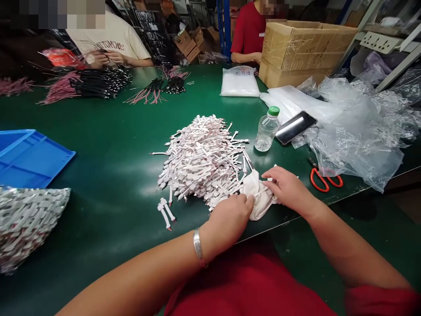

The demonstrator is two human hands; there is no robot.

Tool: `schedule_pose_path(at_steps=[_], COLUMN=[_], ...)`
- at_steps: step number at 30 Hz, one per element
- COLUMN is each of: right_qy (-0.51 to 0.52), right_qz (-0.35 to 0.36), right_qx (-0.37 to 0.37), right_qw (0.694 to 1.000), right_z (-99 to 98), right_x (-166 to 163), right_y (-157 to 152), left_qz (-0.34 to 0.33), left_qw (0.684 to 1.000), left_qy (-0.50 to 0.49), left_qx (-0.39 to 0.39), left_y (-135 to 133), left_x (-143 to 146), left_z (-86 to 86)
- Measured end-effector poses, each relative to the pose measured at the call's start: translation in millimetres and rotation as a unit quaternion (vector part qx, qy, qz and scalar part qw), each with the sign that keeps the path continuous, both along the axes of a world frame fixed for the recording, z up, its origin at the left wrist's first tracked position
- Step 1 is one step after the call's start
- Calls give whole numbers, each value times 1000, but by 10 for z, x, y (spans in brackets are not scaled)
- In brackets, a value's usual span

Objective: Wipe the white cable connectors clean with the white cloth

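A crumpled white cloth [259, 202] lies at the table's front edge, between my two hands. My left hand [232, 217] is closed beside it, fingers curled, pinching what looks like a thin white cable that crosses the cloth. From the right, my right hand [286, 188] grips the cloth between thumb and fingers; its fingertips are partly hidden. A big pile of short white cables with connectors [200, 162] stands just beyond my left hand. Two loose white cables [166, 213] lie to the left of the pile. Tweezers [248, 160] rest against the pile's right side.
Right of the pile are a green-capped bottle [265, 131], a phone [296, 127], red-handled scissors [325, 179] and plastic bags [355, 127]. A blue bin [33, 156] and a bag of white cables [31, 224] sit left. Two people work across the table, near a cardboard box [302, 52] and black cable bundles [98, 83].
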State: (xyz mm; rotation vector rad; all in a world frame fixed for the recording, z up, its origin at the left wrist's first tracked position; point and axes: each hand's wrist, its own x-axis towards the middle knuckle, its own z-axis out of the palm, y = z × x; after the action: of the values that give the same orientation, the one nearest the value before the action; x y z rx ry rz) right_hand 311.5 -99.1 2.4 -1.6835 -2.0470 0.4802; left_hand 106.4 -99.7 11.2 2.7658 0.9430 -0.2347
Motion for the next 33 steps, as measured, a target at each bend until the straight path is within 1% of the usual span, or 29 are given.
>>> schedule_pose_path(at_steps=[2,3,4,7,11,14,16,18,20,22,24,26,28,31,32,33], right_qy=[-12,-21,-29,-49,-70,-84,-81,-68,-52,-39,-30,-21,-13,18,42,78], right_qz=[-41,-54,-60,-49,-43,-57,-63,-61,-73,-109,-162,-209,-236,-256,-254,-243], right_qx=[74,92,92,58,37,66,91,117,161,216,259,287,306,353,365,361], right_qw=[996,994,994,996,996,993,991,989,983,970,952,935,922,900,895,897], right_z=[-48,-72,-95,-149,-213,-278,-315,-332,-325,-297,-251,-186,-91,113,191,268], right_x=[63,91,115,152,157,171,191,215,247,292,353,423,482,491,464,421], right_y=[-115,-183,-253,-447,-602,-630,-624,-615,-614,-618,-624,-633,-657,-760,-813,-872], left_qz=[2,5,11,35,41,62,79,89,85,64,43,36,43,78,92,100], left_qw=[1000,1000,1000,997,998,996,995,994,994,995,997,999,998,992,986,977], left_qy=[-2,-9,-21,-55,-53,-56,-60,-58,-52,-40,-25,-19,-30,-96,-136,-185], left_qx=[8,13,18,31,7,-10,-8,15,49,63,52,37,29,18,7,-17], left_y=[-8,-7,-1,45,120,147,154,158,162,168,180,197,214,200,176,140], left_x=[-14,-21,-24,0,64,76,63,49,45,52,58,48,12,-81,-114,-143], left_z=[-34,-39,-38,-19,-38,-60,-48,-19,6,13,-2,-29,-54,-47,-26,6])
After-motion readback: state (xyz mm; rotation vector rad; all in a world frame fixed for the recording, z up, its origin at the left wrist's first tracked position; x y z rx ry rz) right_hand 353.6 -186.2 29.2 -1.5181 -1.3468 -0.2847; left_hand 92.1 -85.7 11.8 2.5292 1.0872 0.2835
